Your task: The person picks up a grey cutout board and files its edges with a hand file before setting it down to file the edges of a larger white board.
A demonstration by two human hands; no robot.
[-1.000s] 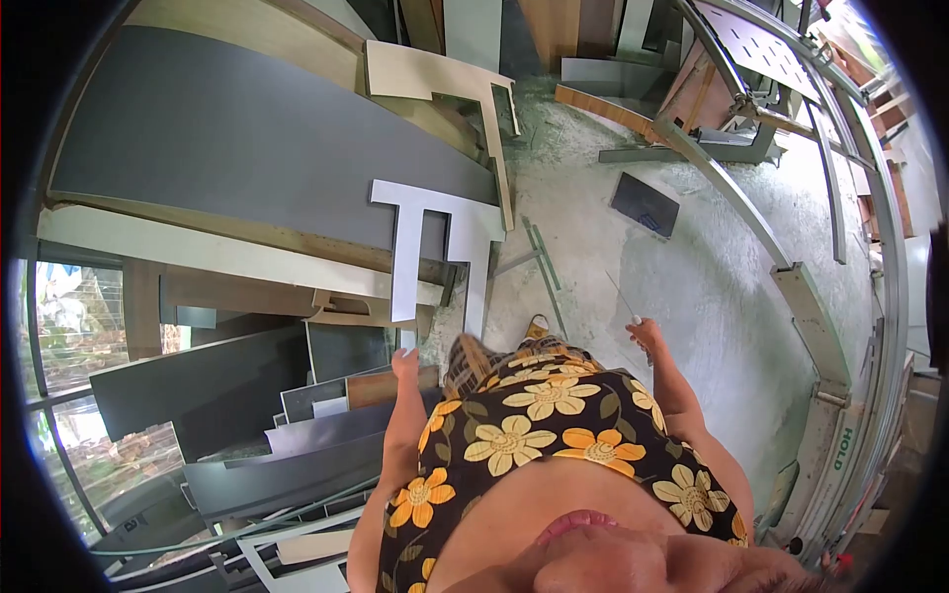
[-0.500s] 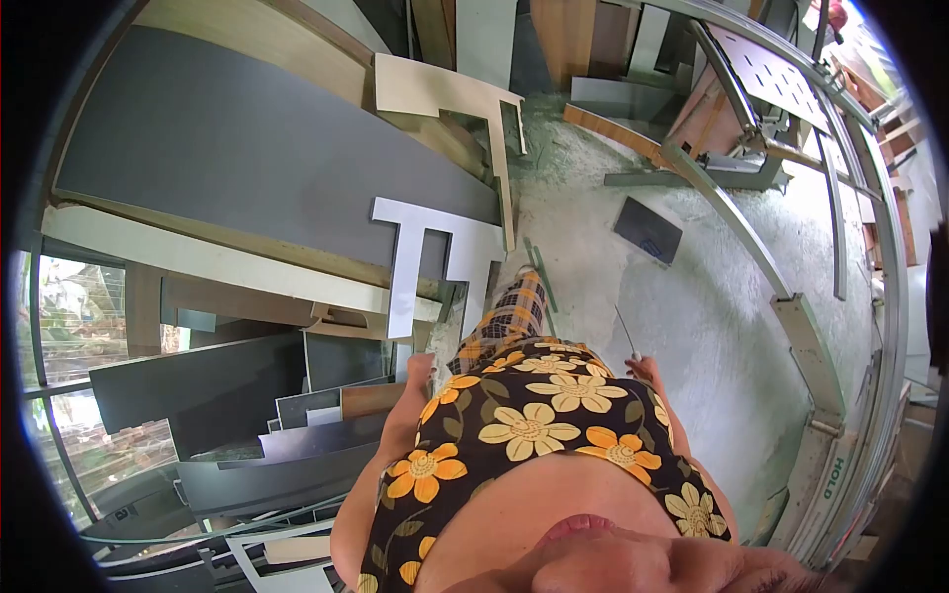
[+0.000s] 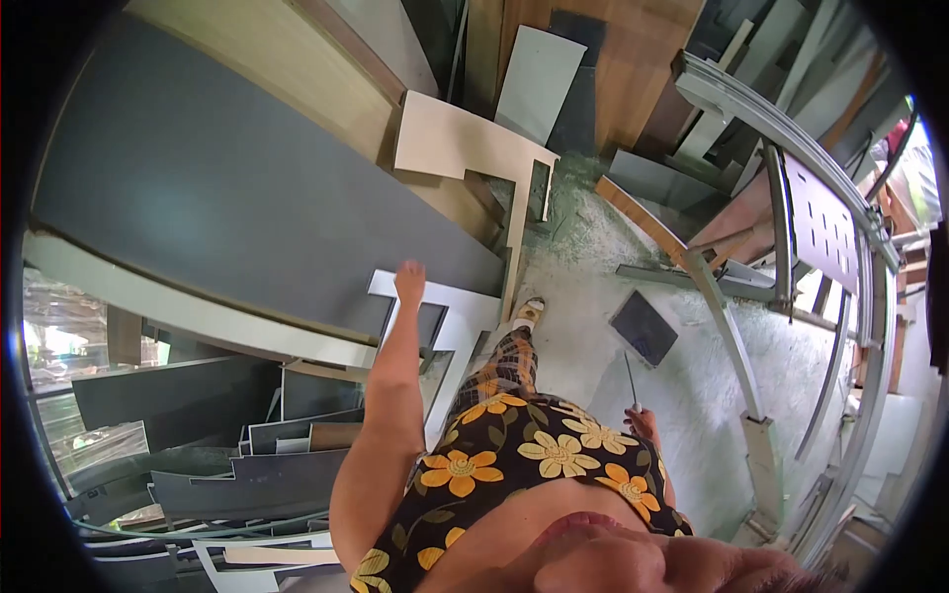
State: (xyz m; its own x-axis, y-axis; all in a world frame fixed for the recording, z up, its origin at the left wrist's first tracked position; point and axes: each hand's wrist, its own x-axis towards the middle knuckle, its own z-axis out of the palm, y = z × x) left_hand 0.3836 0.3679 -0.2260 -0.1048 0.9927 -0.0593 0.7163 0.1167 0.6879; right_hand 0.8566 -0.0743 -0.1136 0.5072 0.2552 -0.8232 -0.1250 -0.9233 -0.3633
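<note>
My left hand (image 3: pixel 410 282) reaches forward over the upper edge of a white panel with rectangular cut-outs (image 3: pixel 460 306). Its bunched, foreshortened fingertips are right at that edge; I cannot tell if they grip it. The panel lies partly on a large dark grey board (image 3: pixel 237 168) and extends toward my leg. Low at my right side, my right hand (image 3: pixel 643 423) is closed around the pale handle of a thin, straight metal tool (image 3: pixel 630 376). The tool's shaft points forward, toward a small dark panel (image 3: pixel 645 328) on the floor.
A beige cut-out panel (image 3: pixel 460 138) rests beyond the grey board. Dark offcut boards (image 3: pixel 178 395) are stacked at the left. A metal frame (image 3: pixel 727 336) stands at the right, with an orange-edged board (image 3: pixel 643 217) near it. The concrete floor (image 3: pixel 583 287) shows dust.
My left hand has moved from beside my hip forward to the white panel's upper edge. My right hand still holds the thin tool. The view has shifted with my head.
</note>
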